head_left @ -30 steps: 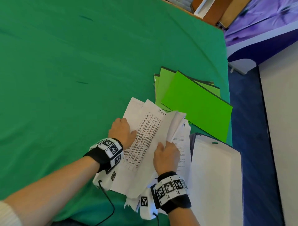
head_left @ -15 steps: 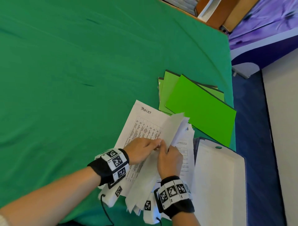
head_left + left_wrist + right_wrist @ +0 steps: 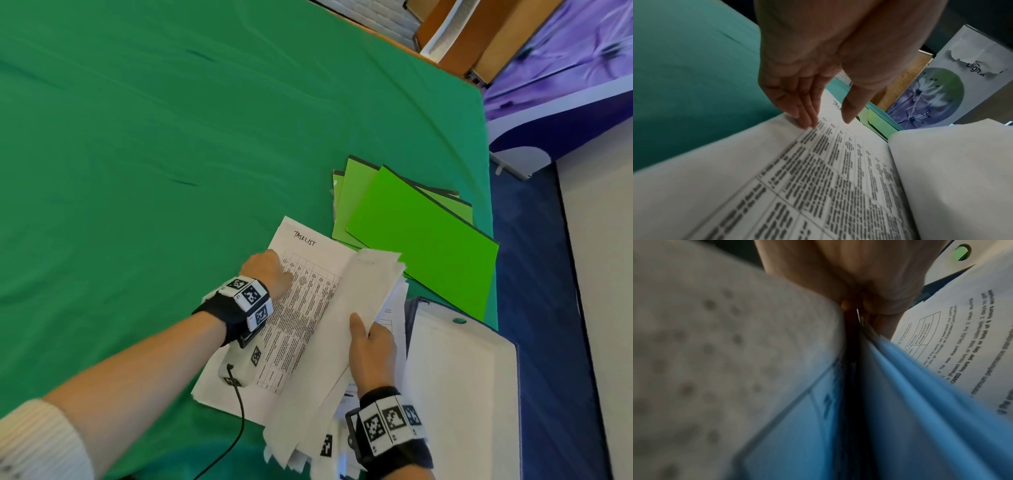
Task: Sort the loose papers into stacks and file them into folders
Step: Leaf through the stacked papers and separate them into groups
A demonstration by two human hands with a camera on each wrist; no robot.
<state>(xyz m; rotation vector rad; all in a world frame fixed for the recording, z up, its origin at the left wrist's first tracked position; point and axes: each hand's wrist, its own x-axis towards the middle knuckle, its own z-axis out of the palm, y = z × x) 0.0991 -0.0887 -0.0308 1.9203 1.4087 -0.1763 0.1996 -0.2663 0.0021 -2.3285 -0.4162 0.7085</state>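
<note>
My left hand (image 3: 265,274), fingers straight, pins the tasklist (image 3: 301,308) flat on the cloth (image 3: 137,154); right hand (image 3: 371,349) pinches the lifted sheaf (image 3: 352,308)—peel slowly, one sheet only.

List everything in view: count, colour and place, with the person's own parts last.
Tasklist sheet: one, white with a printed table and handwritten heading, flat on the cloth under the left hand.
Bundle of papers: several sheets, white, lifted at an angle right of the tasklist sheet.
Printed sheet: one, white, lying beneath the bundle.
Folders: at least three, bright green, overlapping beyond the papers.
Binder: one, white inside with dark blue edges, open at the right.
Tablecloth: one, green, covering the table.
Wrist trackers: two, black bands with black-and-white markers.
Left hand: fingertips touching the tasklist sheet.
Right hand: gripping the bundle.
</note>
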